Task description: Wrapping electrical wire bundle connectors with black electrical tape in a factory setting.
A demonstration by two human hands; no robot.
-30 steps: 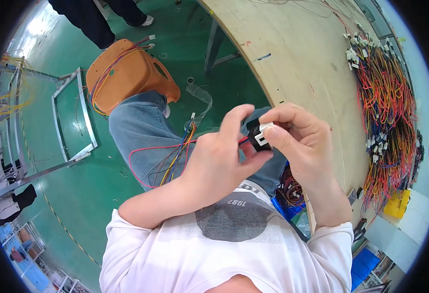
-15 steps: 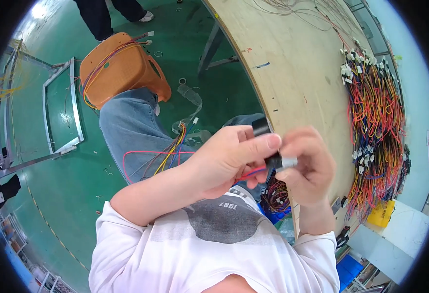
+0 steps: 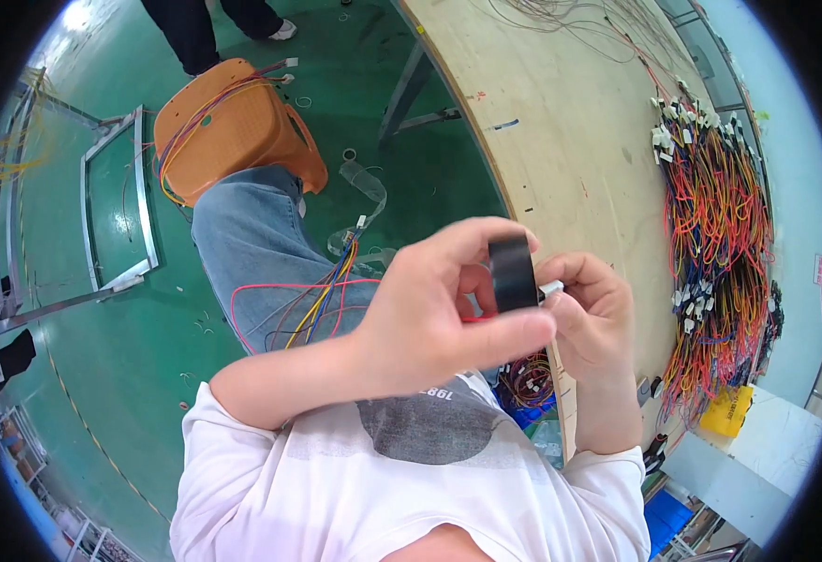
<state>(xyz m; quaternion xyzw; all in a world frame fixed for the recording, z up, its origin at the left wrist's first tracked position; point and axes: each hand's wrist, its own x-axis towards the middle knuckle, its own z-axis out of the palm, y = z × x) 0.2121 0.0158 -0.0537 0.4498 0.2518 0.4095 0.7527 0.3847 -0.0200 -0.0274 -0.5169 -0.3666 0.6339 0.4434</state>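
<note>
In front of my chest, my left hand is closed around a roll of black tape, its thumb stretched along the lower side. My right hand pinches a small white connector right beside the roll. A bundle of coloured wires, with red, yellow, blue and brown strands, hangs over my jeans to the left of my left hand. Where the wires run behind the left hand is hidden, so I cannot tell whether the tape touches them.
A wooden table lies to the right, bearing a large heap of wire harnesses with white connectors. An orange stool with wires on it stands at the far left. Nearby are a metal frame and a standing person's legs.
My left hand has turned and lifted, so the tape roll now shows upright, its fingers wider apart. The right hand has come down slightly, still pinching the white connector.
</note>
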